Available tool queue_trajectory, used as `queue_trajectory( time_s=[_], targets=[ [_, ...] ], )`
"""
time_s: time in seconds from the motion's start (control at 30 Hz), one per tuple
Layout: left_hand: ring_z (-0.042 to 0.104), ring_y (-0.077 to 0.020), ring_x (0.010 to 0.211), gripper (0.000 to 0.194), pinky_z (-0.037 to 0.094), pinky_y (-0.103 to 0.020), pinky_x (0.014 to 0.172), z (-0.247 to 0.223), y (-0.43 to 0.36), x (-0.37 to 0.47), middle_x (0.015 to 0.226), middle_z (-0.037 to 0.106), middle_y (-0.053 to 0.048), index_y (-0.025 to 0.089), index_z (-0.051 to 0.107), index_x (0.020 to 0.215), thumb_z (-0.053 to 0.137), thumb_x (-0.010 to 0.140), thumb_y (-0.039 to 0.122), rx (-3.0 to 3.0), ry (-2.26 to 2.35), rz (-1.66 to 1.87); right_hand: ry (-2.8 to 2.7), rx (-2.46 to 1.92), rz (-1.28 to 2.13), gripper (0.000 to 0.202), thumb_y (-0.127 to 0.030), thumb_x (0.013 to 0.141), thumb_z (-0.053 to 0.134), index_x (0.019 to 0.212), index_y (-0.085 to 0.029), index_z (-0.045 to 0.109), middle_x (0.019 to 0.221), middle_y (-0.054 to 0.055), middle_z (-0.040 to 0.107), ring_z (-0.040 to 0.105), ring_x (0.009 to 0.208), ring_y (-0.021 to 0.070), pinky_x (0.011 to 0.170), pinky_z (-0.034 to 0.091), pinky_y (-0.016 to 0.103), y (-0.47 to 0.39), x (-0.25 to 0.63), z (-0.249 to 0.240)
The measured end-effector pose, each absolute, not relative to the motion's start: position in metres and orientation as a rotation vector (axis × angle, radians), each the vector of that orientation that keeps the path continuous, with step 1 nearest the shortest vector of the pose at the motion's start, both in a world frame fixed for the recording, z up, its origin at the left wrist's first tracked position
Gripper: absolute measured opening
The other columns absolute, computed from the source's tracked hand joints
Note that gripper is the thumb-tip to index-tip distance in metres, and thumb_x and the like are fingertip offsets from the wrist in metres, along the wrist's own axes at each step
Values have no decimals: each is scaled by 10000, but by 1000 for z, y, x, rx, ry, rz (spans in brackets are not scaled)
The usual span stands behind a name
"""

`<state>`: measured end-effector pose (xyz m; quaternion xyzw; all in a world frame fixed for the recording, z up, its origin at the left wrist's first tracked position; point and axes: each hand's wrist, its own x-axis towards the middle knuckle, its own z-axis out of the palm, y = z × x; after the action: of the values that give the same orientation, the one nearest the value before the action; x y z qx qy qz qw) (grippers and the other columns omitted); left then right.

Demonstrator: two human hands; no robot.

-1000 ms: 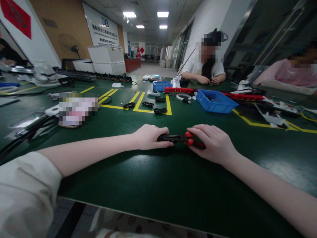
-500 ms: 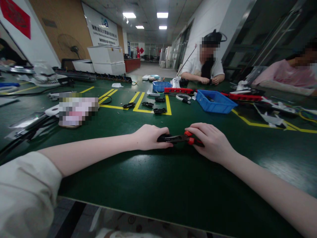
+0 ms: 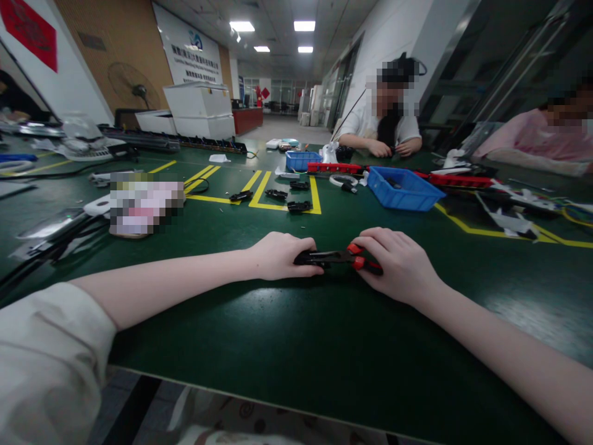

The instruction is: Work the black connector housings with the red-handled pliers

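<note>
My left hand (image 3: 283,255) is closed around a small black part (image 3: 306,258), its thumb and fingers covering much of it. In my right hand (image 3: 397,264) is a pair of pliers (image 3: 341,256) with red and black handles. The pliers' dark jaws point left and reach onto the black part; how the tips meet it is too small to tell. Both hands are just above the green table (image 3: 296,346). Beyond them, several similar black parts (image 3: 299,206) lie in and beside a yellow taped outline.
Past my right hand stands a blue bin (image 3: 404,190), with a smaller blue bin (image 3: 302,161) farther back. Red strips (image 3: 336,169) run between. At left are a phone (image 3: 143,210) and cables (image 3: 50,250). A person (image 3: 380,133) sits across the table, another at right.
My right hand and the pliers have shifted very slightly to the right. My left hand stays in place with the black part.
</note>
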<state>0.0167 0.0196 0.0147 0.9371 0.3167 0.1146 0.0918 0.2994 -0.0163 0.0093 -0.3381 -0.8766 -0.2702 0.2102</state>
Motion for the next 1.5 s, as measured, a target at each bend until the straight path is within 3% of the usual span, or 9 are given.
queue_trajectory(
  time_s=[0.2,0.57,0.8,1.03,1.5],
  targets=[
    [670,-186,711,406,350,-250,582,17,17,18,859,731,-27,196,628,1059,597,963,589,2782,983,296,-2452,-917,-740,273,-377,898,660,1058,-157,628,1023,133,694,642,853,247,719,499,372,-17,298,10],
    [662,-183,708,417,354,-249,585,16,17,18,860,728,-28,191,637,1049,607,950,595,2768,993,308,-2506,-879,-604,240,-339,893,649,1047,-154,637,988,131,675,618,788,224,682,504,354,-16,299,9],
    [660,-186,706,414,351,-253,589,16,16,19,844,726,-25,192,643,1043,609,945,594,2775,999,291,-2510,-872,-590,271,-366,910,656,1082,-157,650,1023,139,706,656,887,255,754,518,375,-14,300,9],
    [673,-195,717,420,356,-256,594,15,17,19,862,737,-30,198,643,1081,612,943,593,2793,994,285,-2582,-947,-502,426,-576,961,579,1051,-166,653,960,118,717,650,812,230,700,475,355,-14,299,11],
    [684,-192,724,428,362,-256,595,14,17,18,881,748,-36,188,651,1097,608,956,590,2803,962,308,-2607,-1055,-419,392,-576,955,560,979,-186,593,892,101,672,604,739,217,643,442,340,-14,296,14]
  ],
)
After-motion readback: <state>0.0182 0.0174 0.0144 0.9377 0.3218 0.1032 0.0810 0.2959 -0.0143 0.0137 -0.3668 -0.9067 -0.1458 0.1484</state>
